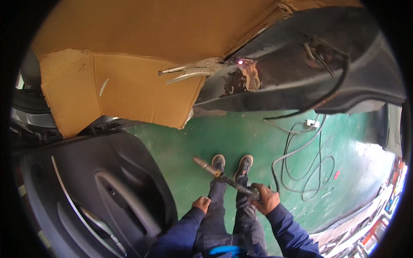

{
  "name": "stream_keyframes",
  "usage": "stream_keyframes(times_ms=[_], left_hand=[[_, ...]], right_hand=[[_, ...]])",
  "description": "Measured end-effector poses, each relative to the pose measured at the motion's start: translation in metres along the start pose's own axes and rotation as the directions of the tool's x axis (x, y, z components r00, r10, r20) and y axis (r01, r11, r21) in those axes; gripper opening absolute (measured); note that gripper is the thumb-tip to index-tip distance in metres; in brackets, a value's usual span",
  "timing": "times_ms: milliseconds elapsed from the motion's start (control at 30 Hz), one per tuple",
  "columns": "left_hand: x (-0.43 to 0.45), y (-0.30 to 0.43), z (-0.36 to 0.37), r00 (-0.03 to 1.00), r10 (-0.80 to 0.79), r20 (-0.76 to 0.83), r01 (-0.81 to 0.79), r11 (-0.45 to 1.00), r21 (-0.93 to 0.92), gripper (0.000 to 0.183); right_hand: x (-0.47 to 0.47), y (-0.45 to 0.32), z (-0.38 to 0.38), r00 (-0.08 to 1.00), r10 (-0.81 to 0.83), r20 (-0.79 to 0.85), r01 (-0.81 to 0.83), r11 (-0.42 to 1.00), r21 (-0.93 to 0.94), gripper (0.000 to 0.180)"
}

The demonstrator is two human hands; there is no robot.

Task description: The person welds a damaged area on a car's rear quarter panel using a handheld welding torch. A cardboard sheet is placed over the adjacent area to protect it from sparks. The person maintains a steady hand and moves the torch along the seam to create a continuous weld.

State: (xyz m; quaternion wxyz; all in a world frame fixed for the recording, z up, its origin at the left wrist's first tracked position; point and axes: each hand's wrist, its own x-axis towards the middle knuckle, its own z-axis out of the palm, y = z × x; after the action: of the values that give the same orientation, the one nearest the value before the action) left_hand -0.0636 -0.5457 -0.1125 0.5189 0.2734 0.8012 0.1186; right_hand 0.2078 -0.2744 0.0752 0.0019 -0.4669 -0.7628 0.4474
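My right hand [266,199] grips the handle of a welding torch [230,182], its metal nozzle pointing up and left over the floor, apart from the car. My left hand [202,203] is curled into a fist in front of my thigh; nothing shows in it. Ahead is a dark car body panel [277,77] with a scraped, partly bare metal patch [251,75]. A small pink-white glowing spot [240,62] shows at its upper edge. Beside the patch, locking pliers [193,70] are clamped at the edge of a cardboard sheet [138,87].
An open car door [129,193] stands close on my left. A clamp [317,58] with a thick cable [342,77] hangs on the panel. Looped cables [284,167] and a white power socket block [312,123] lie on the green floor [180,145]. Clutter [364,222] lines the right.
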Motion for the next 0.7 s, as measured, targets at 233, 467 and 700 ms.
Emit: stream_keyframes(times_ms=[233, 467, 700], left_hand=[[-0.027, 0.267, -0.079, 0.595, 0.702, -0.392, -0.759, 0.651, 0.012, 0.029], [0.057, 0.437, -0.097, 0.111, 0.923, -0.368, -0.917, 0.238, 0.319, 0.027], [0.094, 0.500, -0.072, -0.084, 0.901, -0.426, -0.967, 0.029, 0.253, 0.036]], right_hand=[[0.058, -0.008, -0.017, 1.000, -0.008, -0.029, 0.011, 0.996, 0.090, 0.063], [0.082, -0.012, -0.071, 0.965, 0.018, -0.261, 0.012, 0.994, 0.113, 0.052], [0.082, -0.002, -0.110, 0.934, 0.301, -0.194, -0.152, 0.824, 0.545, 0.053]])
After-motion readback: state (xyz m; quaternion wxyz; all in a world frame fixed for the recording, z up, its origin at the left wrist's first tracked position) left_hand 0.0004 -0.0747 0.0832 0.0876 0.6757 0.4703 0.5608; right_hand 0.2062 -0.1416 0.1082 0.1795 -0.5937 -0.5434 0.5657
